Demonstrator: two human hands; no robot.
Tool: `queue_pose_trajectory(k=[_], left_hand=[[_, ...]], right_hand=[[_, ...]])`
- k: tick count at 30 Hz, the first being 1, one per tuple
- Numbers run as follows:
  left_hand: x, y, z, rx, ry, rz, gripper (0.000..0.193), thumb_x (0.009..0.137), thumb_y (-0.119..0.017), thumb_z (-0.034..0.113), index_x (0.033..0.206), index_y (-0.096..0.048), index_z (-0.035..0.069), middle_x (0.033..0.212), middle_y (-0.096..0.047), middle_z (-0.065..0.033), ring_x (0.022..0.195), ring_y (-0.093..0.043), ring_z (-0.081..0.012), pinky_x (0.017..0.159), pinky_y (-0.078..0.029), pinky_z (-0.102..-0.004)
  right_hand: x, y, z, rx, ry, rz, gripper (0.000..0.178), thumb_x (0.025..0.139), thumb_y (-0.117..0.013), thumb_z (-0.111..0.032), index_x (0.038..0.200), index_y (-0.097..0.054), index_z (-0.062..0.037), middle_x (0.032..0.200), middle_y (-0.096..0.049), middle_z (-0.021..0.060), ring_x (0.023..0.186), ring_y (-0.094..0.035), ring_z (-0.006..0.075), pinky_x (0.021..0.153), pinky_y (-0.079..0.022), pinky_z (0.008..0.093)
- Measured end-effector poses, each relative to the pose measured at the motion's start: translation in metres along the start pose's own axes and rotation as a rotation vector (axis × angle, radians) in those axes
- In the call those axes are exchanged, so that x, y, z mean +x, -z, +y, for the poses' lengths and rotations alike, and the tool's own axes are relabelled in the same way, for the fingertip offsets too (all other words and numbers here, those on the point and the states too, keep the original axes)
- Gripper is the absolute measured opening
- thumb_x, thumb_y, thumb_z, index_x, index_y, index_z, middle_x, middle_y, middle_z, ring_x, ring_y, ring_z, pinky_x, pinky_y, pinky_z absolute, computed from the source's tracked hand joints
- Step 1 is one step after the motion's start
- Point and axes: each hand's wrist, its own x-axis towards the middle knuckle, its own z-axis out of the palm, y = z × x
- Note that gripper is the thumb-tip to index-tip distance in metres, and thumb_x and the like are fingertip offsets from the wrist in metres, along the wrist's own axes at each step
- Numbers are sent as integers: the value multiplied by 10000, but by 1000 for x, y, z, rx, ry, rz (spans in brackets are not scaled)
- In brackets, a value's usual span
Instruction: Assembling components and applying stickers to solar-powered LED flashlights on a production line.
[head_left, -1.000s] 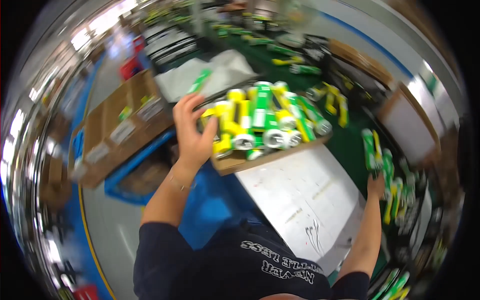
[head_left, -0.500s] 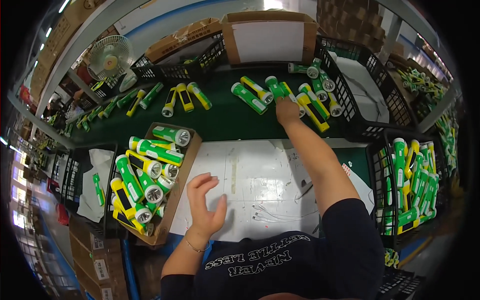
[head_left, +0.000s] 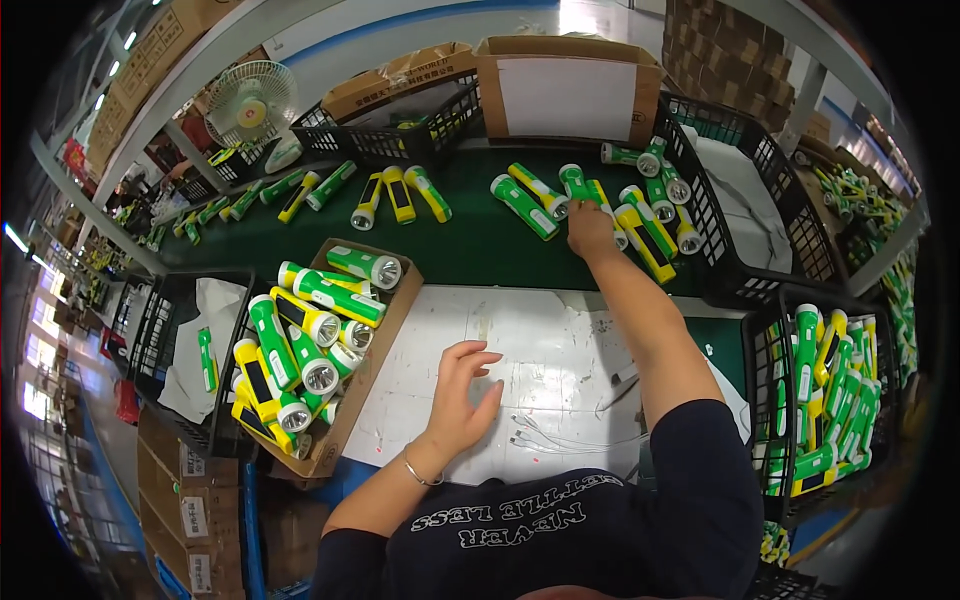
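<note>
My right hand (head_left: 592,232) reaches across to the green belt surface (head_left: 440,250), its fingers closed at the lower end of a green flashlight (head_left: 574,182). Part of that flashlight is hidden behind the hand. Close on its left lie a yellow flashlight (head_left: 535,188) and a green flashlight (head_left: 524,207); on its right, a yellow flashlight with a dark panel (head_left: 646,242) lies among several others. Above the white tabletop (head_left: 400,400) hovers my left hand (head_left: 462,398), holding nothing, with the thumb apart from the bent fingers.
A cardboard box (head_left: 400,310) full of flashlights stands at the left, beside a black crate (head_left: 232,380). White cables (head_left: 560,437) lie on the tabletop. Another black crate (head_left: 765,400) at the right holds many flashlights. Behind the belt stand a carton (head_left: 565,90) and more crates.
The view has shifted, so the scene sits farther right. My left hand has moved right over the tabletop. My right hand stays at the same green flashlight.
</note>
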Motion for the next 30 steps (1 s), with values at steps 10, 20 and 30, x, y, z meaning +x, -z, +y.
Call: queue_pose_trajectory(k=[10,20,30], left_hand=[[-9,-13,-9,-143,116,-40,335,779,-588,2,1104,-509,29,1190,-417,-132,1067,-488,-231,818,-494,-304],[22,-53,-37,-1173,916,-122,515,933,-453,355,1323,-344,36,1286,-414,-145,1107,-509,-259,927,-439,-416],[2,-93,27,-1491,789,-162,426,942,-370,305,1247,-455,20,879,-565,-81,932,-553,-235,831,-474,-361]], right_hand=[[-22,35,11,354,-82,-264,762,690,-692,-285,1321,-310,-96,1176,-540,188,970,-600,337,771,-502,411],[-176,63,17,1724,-105,-646,613,765,-594,-207,1333,-368,-161,739,-475,8,419,-280,57,373,-202,220],[-349,79,8,2212,-168,-797,318,880,-597,-254,1153,-471,-152,557,-391,-67,364,-238,23,350,-135,212]])
